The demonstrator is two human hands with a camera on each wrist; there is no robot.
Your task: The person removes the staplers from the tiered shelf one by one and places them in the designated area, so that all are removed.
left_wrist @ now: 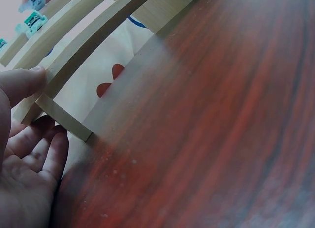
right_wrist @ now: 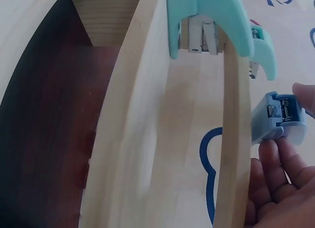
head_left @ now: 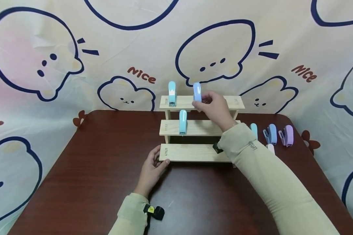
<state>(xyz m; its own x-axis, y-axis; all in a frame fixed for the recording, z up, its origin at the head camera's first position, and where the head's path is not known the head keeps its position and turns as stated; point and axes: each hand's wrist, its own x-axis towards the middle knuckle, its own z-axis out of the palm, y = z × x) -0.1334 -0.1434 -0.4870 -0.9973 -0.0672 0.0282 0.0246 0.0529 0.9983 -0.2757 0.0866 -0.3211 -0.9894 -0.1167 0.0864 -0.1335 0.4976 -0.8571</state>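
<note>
Nearest, the left hand (head_left: 151,169) rests on the dark wooden counter (head_left: 91,182), its sleeved forearm coming up from the near edge; the fingers are straight and relaxed, with the thumb touching the near left corner of the three-tiered wooden rack (head_left: 194,152), and it grips nothing. The left wrist view shows the same: an open palm beside the corner of the lowest step, thumb tip against the board's edge. The right arm reaches across from the near right, over the lowest and middle steps, to the top step, where the right hand (head_left: 214,107) pinches a pale blue stapler (head_left: 197,92) between thumb and fingers, holding it upright at the near edge of the top step, about the middle of its width. The right wrist view shows its fingertips (right_wrist: 275,154) curled round the stapler's base beside the board. Two teal staplers stand on the rack: one (head_left: 182,121) on the middle step, left of centre, and one (head_left: 172,93) on the top step, just left of the held one. On the counter to the right of the rack lie more staplers: a teal one (head_left: 254,130) partly hidden behind the sleeve, a blue one (head_left: 270,133) and a purple one (head_left: 286,135), side by side. A cartoon-printed cloth (head_left: 47,65) hangs behind.
</note>
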